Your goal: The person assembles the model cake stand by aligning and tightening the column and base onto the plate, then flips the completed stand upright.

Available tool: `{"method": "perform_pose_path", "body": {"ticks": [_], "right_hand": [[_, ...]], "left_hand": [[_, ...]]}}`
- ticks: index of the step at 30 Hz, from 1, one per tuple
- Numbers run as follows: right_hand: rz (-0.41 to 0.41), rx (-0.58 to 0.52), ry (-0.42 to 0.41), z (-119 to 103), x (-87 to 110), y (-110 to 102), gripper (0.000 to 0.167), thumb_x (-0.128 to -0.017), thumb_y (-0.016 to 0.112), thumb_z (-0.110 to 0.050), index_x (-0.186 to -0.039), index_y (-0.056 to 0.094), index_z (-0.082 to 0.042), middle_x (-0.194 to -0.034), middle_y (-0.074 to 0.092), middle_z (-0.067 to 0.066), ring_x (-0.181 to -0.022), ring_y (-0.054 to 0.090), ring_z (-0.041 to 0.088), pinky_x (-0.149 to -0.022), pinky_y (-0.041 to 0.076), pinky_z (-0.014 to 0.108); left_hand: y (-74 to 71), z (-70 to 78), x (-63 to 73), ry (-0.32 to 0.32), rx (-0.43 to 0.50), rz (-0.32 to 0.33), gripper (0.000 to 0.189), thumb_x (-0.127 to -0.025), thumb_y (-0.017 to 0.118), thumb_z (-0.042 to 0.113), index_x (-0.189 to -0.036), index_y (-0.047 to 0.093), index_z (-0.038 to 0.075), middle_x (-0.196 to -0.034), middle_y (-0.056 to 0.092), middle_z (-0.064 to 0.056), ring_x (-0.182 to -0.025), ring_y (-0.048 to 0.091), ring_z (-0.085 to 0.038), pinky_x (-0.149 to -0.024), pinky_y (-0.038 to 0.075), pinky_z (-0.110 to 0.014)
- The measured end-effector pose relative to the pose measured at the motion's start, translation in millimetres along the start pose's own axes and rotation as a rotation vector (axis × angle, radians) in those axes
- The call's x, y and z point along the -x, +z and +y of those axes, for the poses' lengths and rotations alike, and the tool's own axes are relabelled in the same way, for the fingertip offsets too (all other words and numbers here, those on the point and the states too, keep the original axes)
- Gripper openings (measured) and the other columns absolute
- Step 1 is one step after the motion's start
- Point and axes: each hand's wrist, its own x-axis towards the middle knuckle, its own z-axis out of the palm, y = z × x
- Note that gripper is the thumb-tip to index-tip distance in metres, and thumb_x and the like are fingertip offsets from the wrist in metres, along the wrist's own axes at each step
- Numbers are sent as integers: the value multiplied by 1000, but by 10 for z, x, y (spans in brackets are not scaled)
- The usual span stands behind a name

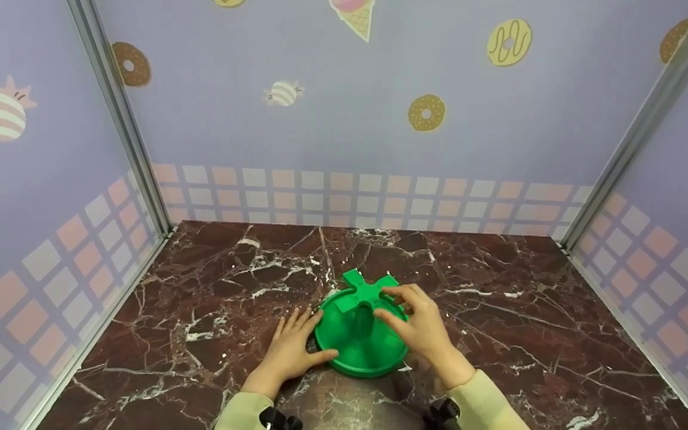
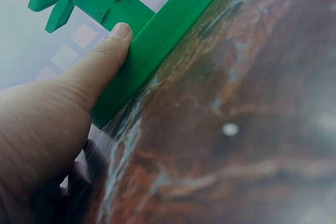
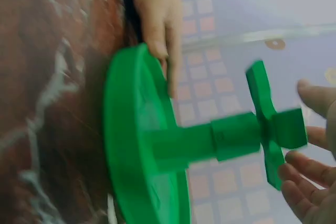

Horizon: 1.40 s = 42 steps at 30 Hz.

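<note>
Green cross-shaped handle (image 1: pixel 365 291), framed by the right hand (image 1: pixel 424 325), thumb and fingers parted; on the marbled tabletop (image 1: pixel 517 325), its round base (image 1: pixel 374 355) is touched by the left hand (image 1: pixel 290 352), fingers spread.

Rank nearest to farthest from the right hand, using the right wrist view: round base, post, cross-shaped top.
1. Cross-shaped top: post's free end, by the right hand.
2. Post: middle, between top and base.
3. Round base: far end, on the tabletop.
</note>
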Motion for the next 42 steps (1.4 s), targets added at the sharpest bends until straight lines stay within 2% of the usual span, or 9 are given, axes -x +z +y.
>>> {"method": "perform_pose_path", "body": {"ticks": [4,6,8,13,17,22,29,35,42], "right_hand": [[36,-150,158,135,-129,-77,32,-87,82,-10,-117,72,-2,-108,69,16,-92,71,28,-73,62,24],[-12,-265,254,241,-191,-113,36,-90,79,-7,-124,69,-1,-118,68,20,-103,69,34,-77,62,23],[-106,-379,320,366,-243,-140,44,-92,75,-4,-134,62,1,-132,64,25,-116,65,36,-82,59,21],[-357,-560,341,645,-307,-152,63,-97,68,-6,-152,41,8,-154,46,32,-133,58,16,-93,57,21],[-435,-633,362,723,-312,-131,64,-100,66,-12,-155,38,6,-157,44,29,-129,59,4,-102,58,31],[-420,-663,460,702,-304,-117,59,-101,65,-11,-153,43,4,-155,48,27,-117,67,6,-105,56,50],[-367,-606,441,685,-269,-127,51,-98,67,-5,-144,51,10,-146,54,34,-108,69,1,-90,62,30],[-345,-559,457,654,-220,-153,48,-96,70,-5,-140,57,8,-138,61,30,-102,70,2,-87,64,35],[-290,-560,464,609,-128,-169,46,-93,74,-4,-135,60,11,-133,64,30,-103,70,5,-86,60,21]], "left_hand": [[2,-2,-3,9,-5,9,96,-86,73,63,-160,40,13,-167,30,-23,-158,17,-47,-128,7,-68],[3,-5,-4,12,-9,13,96,-85,73,64,-159,40,13,-167,31,-23,-158,18,-47,-128,8,-68],[2,-5,-4,13,-11,15,96,-85,73,64,-159,40,12,-167,31,-23,-158,19,-47,-128,9,-68],[8,-6,0,12,-8,9,97,-85,73,65,-159,40,12,-167,31,-24,-158,18,-47,-128,8,-68],[6,1,-2,9,-4,4,97,-85,73,65,-159,40,12,-167,30,-23,-158,17,-47,-128,7,-68],[7,0,-4,8,-1,0,97,-85,72,66,-160,40,13,-167,30,-23,-158,17,-47,-128,7,-68],[2,-7,-1,-1,-2,-4,97,-85,72,65,-160,39,13,-168,29,-22,-159,16,-46,-128,6,-68],[13,-14,1,4,-5,7,96,-85,73,64,-160,39,14,-168,30,-21,-159,16,-46,-128,7,-67],[26,-18,-5,12,-4,19,97,-84,74,65,-159,40,13,-167,31,-22,-158,17,-46,-128,8,-68]]}}
